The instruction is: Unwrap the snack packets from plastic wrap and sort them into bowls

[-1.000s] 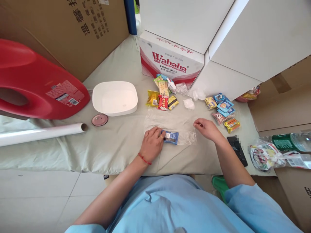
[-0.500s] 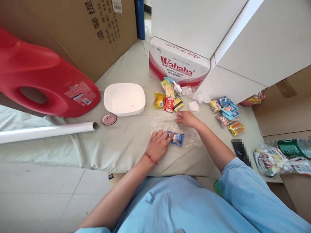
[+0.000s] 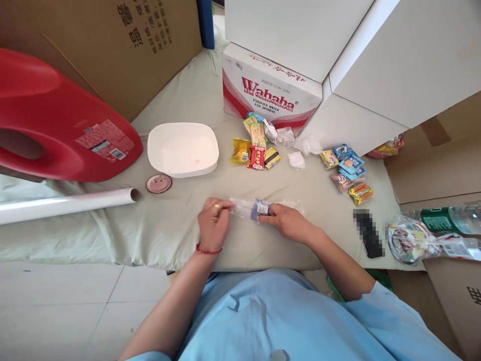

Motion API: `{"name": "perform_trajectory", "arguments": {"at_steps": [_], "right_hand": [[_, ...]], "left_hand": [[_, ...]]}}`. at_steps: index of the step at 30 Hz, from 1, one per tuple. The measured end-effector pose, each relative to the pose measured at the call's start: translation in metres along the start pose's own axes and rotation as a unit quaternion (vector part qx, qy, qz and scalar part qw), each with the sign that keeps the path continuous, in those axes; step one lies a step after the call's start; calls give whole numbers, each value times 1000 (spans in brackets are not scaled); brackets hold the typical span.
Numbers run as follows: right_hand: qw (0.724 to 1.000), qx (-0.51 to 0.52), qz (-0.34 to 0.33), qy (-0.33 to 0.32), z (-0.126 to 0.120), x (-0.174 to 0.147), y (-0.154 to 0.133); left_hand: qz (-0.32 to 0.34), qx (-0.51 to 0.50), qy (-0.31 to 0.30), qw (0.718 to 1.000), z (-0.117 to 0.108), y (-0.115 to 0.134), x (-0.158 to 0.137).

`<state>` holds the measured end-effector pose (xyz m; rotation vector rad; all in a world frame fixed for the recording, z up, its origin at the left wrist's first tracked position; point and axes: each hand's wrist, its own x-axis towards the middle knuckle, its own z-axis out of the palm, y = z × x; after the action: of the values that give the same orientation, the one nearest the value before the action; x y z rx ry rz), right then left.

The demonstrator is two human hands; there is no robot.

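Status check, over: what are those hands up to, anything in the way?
Left hand pinching clear plastic. Right hand gripping blue packet, plastic showing either side. Snack pile beyond, not in the way.

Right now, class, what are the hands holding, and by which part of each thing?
The right hand holds the blue packet by its right end; the left hand pinches the clear plastic film by its left end.

I'm viewing through one head-worn camera; it's facing forward and down from above the blue shirt (image 3: pixel 263 316) at bottom centre, catching the left hand (image 3: pixel 213 223) and right hand (image 3: pixel 291 221) nearby, mid-frame.
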<state>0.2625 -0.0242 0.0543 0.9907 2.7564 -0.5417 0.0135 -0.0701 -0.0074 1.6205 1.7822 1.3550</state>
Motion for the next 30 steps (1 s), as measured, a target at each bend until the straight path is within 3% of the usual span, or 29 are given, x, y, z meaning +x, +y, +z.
{"name": "perform_trajectory", "arguments": {"at_steps": [2, 3, 7, 13, 15, 20, 22, 25, 27, 30], "right_hand": [[999, 24, 15, 14, 4, 0, -1], [999, 36, 24, 22, 5, 0, -3], [996, 79, 15, 50, 4, 0, -5], [987, 125, -39, 89, 7, -2, -1], [984, 141, -42, 103, 7, -5, 0], [968, 222, -60, 104, -2, -28, 9], [959, 231, 13, 163, -1, -37, 16], [934, 141, 188, 271, 7, -44, 28], [928, 78, 251, 263, 13, -46, 35], [936, 90, 270, 206, 10, -47, 39]], "left_hand": [[-46, 54, 74, 995, -5, 3, -1], [-52, 90, 78, 992, -6, 7, -2], [-30, 166, -20, 985, 3, 27, -4], [20, -25, -79, 996, 24, 61, -7], [55, -46, -112, 991, 33, 70, -8], [146, 77, -199, 966, 49, 70, -15], [184, 144, -213, 949, 52, 65, -23], [222, 205, -215, 929, 55, 59, -35], [231, 218, -205, 926, 57, 57, -40], [232, 218, -187, 929, 58, 57, -43]]}}
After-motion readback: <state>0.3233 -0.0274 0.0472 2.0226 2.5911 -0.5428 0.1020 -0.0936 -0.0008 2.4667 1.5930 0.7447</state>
